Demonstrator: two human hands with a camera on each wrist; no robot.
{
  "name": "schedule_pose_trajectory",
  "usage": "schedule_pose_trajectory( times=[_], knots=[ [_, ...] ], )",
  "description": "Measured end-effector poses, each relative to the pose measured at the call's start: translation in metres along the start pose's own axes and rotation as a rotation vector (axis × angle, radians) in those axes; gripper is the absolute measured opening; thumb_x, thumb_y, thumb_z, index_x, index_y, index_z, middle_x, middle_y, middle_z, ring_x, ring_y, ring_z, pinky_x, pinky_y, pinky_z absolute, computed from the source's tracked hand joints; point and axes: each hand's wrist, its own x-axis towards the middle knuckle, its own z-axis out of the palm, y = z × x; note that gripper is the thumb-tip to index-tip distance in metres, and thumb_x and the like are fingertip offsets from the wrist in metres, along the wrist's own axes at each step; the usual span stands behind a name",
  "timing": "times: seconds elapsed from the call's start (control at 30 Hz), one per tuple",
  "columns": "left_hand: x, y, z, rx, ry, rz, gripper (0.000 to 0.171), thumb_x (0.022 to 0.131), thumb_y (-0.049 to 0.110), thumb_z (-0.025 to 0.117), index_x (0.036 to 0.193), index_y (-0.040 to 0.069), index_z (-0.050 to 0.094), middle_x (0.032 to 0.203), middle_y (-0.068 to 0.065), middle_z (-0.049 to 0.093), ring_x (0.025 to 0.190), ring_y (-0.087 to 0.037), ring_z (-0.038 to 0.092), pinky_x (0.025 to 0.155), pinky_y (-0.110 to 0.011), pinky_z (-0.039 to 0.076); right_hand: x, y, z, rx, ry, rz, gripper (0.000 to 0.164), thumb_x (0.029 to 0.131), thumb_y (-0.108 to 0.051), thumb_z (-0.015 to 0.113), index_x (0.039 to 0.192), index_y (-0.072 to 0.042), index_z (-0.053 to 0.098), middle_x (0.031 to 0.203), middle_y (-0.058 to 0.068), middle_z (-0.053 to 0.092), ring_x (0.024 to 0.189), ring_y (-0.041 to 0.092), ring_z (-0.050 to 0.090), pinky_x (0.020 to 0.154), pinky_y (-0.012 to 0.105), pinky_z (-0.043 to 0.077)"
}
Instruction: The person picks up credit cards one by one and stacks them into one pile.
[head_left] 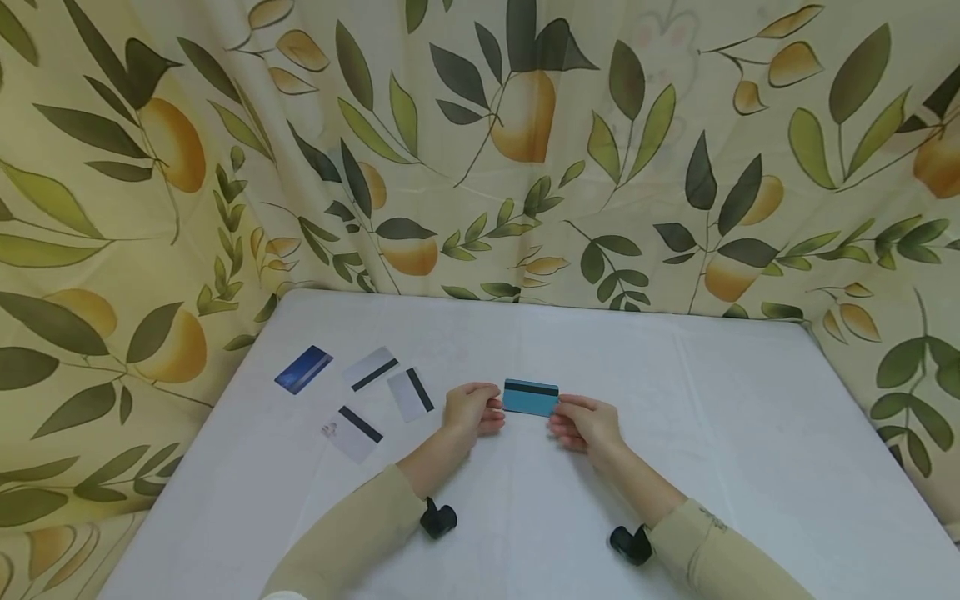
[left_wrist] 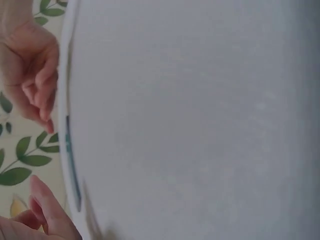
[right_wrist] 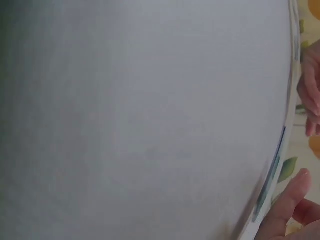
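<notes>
A light blue card (head_left: 530, 404) with a black stripe along its far edge lies flat on the white table between the two hands. The wrist views catch it almost edge-on, as a thin bluish strip (left_wrist: 73, 165) low on the tabletop. My left hand (head_left: 472, 410) is at the card's left end, thumb and fingers loosely bent. Beside the right end is my right hand (head_left: 588, 423), its fingertips close to the corner. Both hands appear just above the table in the wrist views, with no grip on the card visible; whether the fingertips touch its edges is unclear.
Left of the hands lie a dark blue card (head_left: 303, 369) and three whitish cards with black stripes, one nearest the front (head_left: 352, 435). A leaf-and-fruit patterned curtain (head_left: 480, 150) hangs behind the table (head_left: 750, 467). Black wrist cameras (head_left: 438, 518) sit at both sleeves.
</notes>
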Motion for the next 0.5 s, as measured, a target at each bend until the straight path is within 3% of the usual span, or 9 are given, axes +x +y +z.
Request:
schedule_pose_trajectory(
  times=[0.17, 0.5],
  knots=[
    [-0.011, 0.015, -0.018, -0.077, 0.006, 0.026, 0.029, 0.086, 0.010, 0.059, 0.111, -0.005, 0.057, 0.069, -0.006, 0.058, 0.052, -0.013, 0.058, 0.055, -0.026, 0.055, -0.003, -0.006, 0.008, -0.002, -0.018, -0.046, 0.035, 0.087, -0.006, 0.057, 0.120, 0.003, 0.053, 0.071, 0.004, 0.068, 0.054, 0.010, 0.064, 0.049, 0.020, 0.052],
    [-0.020, 0.032, -0.073, -0.239, 0.073, 0.061, 0.037, 0.089, 0.011, 0.056, 0.119, -0.008, 0.049, 0.073, -0.005, 0.056, 0.056, -0.015, 0.059, 0.059, -0.025, 0.055, 0.001, -0.021, 0.033, -0.046, -0.025, -0.167, 0.033, 0.087, -0.005, 0.054, 0.118, 0.005, 0.055, 0.085, 0.011, 0.068, 0.062, 0.012, 0.065, 0.059, 0.025, 0.056]
  ],
)
